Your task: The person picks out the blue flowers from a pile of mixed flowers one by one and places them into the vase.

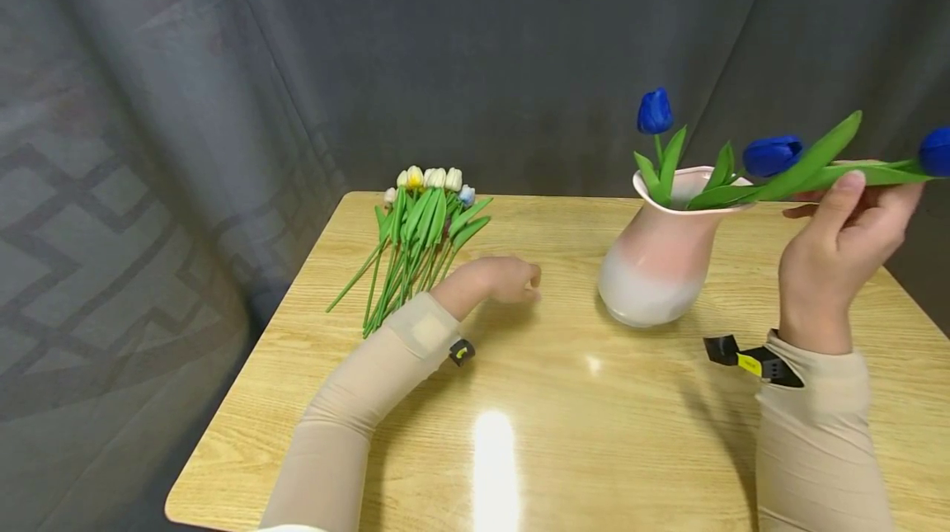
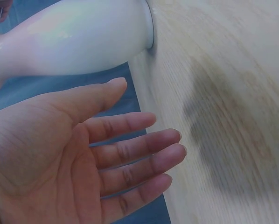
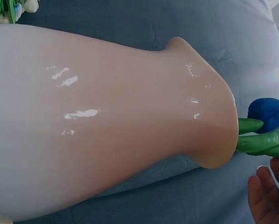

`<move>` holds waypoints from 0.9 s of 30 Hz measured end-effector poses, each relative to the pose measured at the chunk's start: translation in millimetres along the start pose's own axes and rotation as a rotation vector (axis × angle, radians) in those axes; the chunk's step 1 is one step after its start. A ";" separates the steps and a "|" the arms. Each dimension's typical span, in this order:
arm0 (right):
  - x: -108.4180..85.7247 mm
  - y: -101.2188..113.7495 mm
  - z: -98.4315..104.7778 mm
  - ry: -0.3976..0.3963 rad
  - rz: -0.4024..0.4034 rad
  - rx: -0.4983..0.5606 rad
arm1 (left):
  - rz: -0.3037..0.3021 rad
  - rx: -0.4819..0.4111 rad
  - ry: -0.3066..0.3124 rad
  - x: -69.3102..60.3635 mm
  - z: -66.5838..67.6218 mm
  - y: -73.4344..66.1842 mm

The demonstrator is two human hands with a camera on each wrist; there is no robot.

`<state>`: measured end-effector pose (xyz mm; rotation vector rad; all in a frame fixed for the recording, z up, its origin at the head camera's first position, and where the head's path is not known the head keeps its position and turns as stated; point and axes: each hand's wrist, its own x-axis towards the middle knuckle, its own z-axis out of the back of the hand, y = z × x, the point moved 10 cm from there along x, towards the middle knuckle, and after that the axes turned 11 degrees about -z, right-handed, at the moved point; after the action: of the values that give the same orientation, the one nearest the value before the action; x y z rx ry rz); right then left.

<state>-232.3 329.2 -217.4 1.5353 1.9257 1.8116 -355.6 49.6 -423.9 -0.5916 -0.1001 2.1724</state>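
Note:
My right hand (image 1: 853,243) pinches a blue tulip (image 1: 937,153) by its stem and leaves, just below the bloom. The tulip lies nearly level, its leaves reaching over the rim of a pink and white vase (image 1: 653,268). A second blue tulip (image 1: 772,157) leans out over that rim, while a third blue tulip (image 1: 656,111) stands upright at the left of the mouth. The lower stems are hidden inside the vase. My left hand (image 1: 500,279) hovers above the table left of the vase, empty; the left wrist view shows its fingers (image 2: 135,151) loosely extended.
A bunch of white, yellow and pale blue tulips (image 1: 426,227) lies on the wooden table (image 1: 594,449), left of my left hand. Grey cloth (image 1: 482,62) hangs behind the table. The table's left edge shows beyond the bunch.

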 end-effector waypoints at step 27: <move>-7.0 -4.2 -9.5 0.083 -0.087 -0.297 | -0.012 0.004 0.014 2.3 -6.1 -4.4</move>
<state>-237.4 318.7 -221.7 1.2812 1.6323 2.0398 -350.8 53.4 -429.0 -0.6021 -0.0912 2.1556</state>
